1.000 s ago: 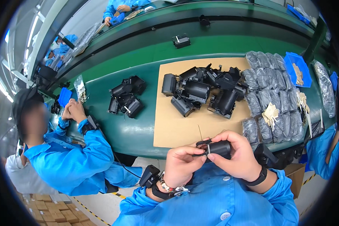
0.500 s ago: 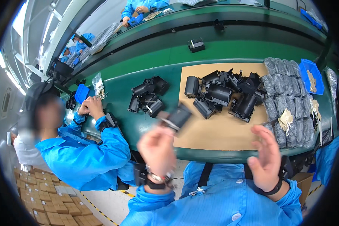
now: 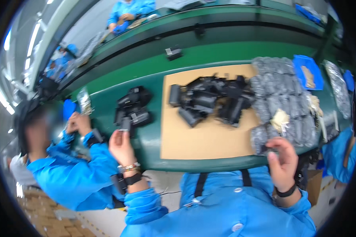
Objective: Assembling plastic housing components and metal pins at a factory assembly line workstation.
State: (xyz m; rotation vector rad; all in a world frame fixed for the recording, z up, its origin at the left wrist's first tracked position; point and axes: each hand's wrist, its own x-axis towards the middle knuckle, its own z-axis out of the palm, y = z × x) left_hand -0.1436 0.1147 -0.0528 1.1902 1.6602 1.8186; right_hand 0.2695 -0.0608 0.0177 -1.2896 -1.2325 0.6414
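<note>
My left hand point(image 3: 122, 147) is stretched out to the left and grips a small black part point(image 3: 125, 124) at the near edge of a small pile of black parts point(image 3: 132, 106) on the green table point(image 3: 146, 81). My right hand point(image 3: 283, 161) is at the table's near right edge, its fingers curled at the front corner of a stack of grey bagged items point(image 3: 281, 96). Motion blur hides whether it grips a bag. A larger heap of black parts point(image 3: 209, 98) lies on a brown cardboard sheet point(image 3: 197, 140) between my hands.
A person in a blue coat point(image 3: 67, 177) works close on my left, both hands near a small shiny bag point(image 3: 84, 100). A blue tray point(image 3: 307, 73) sits at the back right. One black part point(image 3: 173, 52) rests on the far green belt. Another worker sits across.
My hands have separated. The left carried the black part from in front of me out to the small left pile. The right, open and empty half a second ago, moved to the grey bags.
</note>
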